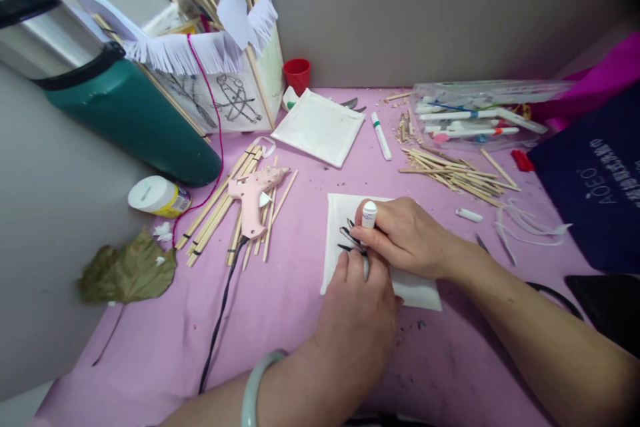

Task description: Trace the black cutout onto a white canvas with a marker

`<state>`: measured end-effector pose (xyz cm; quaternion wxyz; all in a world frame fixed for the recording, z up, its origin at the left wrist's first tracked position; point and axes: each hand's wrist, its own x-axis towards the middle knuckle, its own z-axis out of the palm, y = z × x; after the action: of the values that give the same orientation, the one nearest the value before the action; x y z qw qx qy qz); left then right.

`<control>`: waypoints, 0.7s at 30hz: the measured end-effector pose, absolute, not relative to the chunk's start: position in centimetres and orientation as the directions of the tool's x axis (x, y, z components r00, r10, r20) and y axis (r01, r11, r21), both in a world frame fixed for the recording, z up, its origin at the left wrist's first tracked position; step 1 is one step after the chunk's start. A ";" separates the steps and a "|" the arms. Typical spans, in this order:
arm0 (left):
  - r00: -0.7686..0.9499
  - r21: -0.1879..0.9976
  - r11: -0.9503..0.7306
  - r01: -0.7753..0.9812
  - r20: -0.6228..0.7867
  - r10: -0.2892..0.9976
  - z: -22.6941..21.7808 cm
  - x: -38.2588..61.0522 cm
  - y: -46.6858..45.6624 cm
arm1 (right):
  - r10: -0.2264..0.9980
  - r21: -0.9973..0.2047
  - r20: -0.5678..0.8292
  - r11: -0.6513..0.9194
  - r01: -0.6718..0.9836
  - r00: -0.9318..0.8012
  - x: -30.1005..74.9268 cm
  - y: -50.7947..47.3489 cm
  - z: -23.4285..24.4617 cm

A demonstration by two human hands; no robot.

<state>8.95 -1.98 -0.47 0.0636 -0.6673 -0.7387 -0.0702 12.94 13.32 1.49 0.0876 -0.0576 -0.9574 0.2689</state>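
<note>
A flat white panel (417, 292) lies on the pink-covered table, with black marker strokes (349, 230) drawn on it. My right hand (407, 233) is closed round a white marker (369, 215), which stands nearly upright over the drawing; its tip is hidden behind my fingers. Just below, my left hand (357, 303) rests on the panel, fingers extended forward and lying against its surface close to the strokes. A pale green bangle (254, 387) circles my left wrist.
Left of the panel, a pink glue gun (253, 203) lies on wooden sticks (215, 203). Behind are a second white panel (320, 127), a green-capped marker (381, 137) and a decorated box (240, 100). A teal bottle (130, 120) stands left; loose sticks (450, 170) lie right.
</note>
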 end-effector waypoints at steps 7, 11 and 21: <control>-0.097 -0.020 0.101 0.995 0.156 0.983 -0.5 9.2 -2.3 | 0.163 -0.533 0.116 0.843 0.077 -0.980 12.9 13.4 1.6; -0.102 -0.028 0.108 0.994 0.159 0.982 -0.9 9.2 -2.4 | 0.209 -0.595 0.119 0.798 0.099 -0.971 12.9 13.4 1.4; -0.086 -0.057 0.101 0.993 0.219 0.972 -0.8 9.2 -2.6 | 0.281 -0.668 0.194 0.740 0.083 -0.940 12.7 13.1 0.6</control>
<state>9.23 -2.62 -0.84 0.1008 -0.6683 -0.7352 -0.0529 12.72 13.07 0.65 0.1426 -0.0987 -0.9217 0.3471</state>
